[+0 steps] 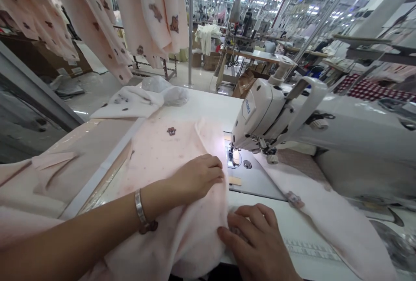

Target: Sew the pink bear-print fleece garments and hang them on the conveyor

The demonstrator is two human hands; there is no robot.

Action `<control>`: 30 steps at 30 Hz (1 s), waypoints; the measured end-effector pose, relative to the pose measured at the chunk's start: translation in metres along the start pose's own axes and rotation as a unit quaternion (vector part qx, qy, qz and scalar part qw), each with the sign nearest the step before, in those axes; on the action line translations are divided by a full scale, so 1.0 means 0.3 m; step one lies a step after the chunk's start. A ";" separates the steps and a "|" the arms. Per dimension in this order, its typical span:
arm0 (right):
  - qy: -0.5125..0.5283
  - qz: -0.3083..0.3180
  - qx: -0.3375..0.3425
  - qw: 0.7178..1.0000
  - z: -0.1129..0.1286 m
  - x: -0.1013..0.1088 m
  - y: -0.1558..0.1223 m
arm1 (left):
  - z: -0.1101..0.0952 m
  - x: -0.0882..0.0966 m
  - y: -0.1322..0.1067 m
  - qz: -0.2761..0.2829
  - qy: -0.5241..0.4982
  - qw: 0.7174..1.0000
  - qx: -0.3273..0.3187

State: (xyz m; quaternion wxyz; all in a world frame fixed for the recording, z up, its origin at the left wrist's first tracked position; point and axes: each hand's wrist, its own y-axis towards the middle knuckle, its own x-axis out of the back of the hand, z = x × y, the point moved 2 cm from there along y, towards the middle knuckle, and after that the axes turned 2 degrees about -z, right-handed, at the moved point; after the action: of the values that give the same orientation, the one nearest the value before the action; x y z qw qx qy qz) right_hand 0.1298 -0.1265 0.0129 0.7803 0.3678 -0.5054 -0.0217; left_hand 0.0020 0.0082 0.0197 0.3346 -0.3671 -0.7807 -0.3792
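Pale pink fleece fabric [156, 155] with small brown bear prints lies on the white table, its right edge just left of the sewing machine's needle area [234, 157]. My left hand [198, 177], a silver bracelet at its wrist, rests on the fabric with curled fingers gripping it near that edge. Lower and to the right, my right hand [256, 237] pinches the same edge between thumb and fingers. The white sewing machine [269, 108] has its lamp lit over the needle plate. The fabric's lower folds hang toward me.
Another pink fleece piece [325, 216] lies right of the needle plate, near a printed ruler scale [312, 248]. A folded printed piece [130, 101] and a clear plastic bag [165, 90] sit at the table's far left. Pink fleece pieces [149, 12] hang beyond a metal pole [190, 34].
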 end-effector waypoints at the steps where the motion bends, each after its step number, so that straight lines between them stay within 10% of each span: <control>1: -0.008 -0.003 -0.001 1.000 0.001 -0.001 0.000 | 0.007 0.002 0.001 -0.009 -0.012 1.000 -0.003; 30: -0.042 0.016 -0.016 0.999 -0.132 -0.016 0.034 | 0.074 -0.012 0.098 0.064 0.137 0.987 -0.059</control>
State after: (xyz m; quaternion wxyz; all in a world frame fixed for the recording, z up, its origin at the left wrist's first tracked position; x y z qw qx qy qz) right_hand 0.1559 -0.0953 0.0067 0.7645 0.3460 -0.5430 -0.0332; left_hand 0.0228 0.0387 0.0161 0.4399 -0.3801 -0.6787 -0.4487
